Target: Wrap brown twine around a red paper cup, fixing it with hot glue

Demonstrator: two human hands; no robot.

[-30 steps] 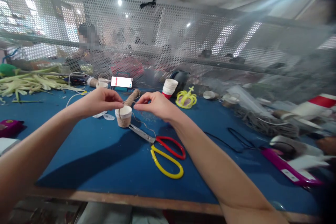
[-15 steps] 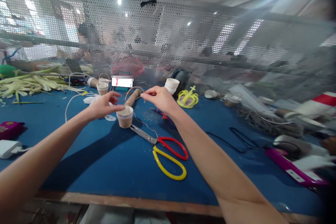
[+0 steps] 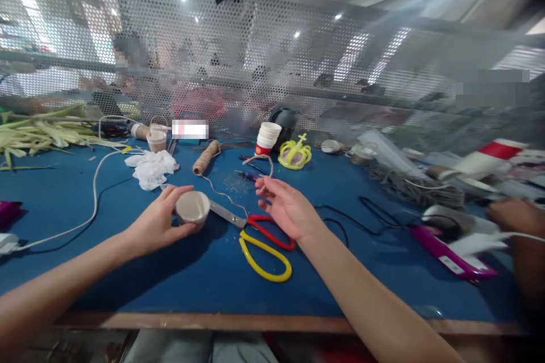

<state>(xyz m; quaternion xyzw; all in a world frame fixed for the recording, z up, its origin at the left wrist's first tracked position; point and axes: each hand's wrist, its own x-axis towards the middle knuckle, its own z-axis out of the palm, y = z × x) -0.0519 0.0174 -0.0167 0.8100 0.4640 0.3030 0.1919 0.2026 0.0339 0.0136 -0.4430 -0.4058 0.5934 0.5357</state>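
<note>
My left hand (image 3: 159,218) grips a small paper cup (image 3: 193,207) from its left side, thumb in front and fingers behind. My right hand (image 3: 283,201) pinches a curved piece of twine (image 3: 269,163), which arches up above the fingers. Between the hands lie scissors (image 3: 266,258) with one red and one yellow handle, their blades pointing toward the cup. A roll of twine (image 3: 206,157) rests behind the cup, its loose strand running to the scissors.
White crumpled material (image 3: 152,169) lies behind my left hand. Farther back are stacked cups (image 3: 268,137), a yellow crown-shaped piece (image 3: 294,153) and a mesh screen. A purple tool (image 3: 447,255) and another person's hand (image 3: 513,212) are at the right.
My left hand has closed on the cup and lifted or tilted it toward me. My right hand has moved right and nearer with the curved twine, away from the twine roll.
</note>
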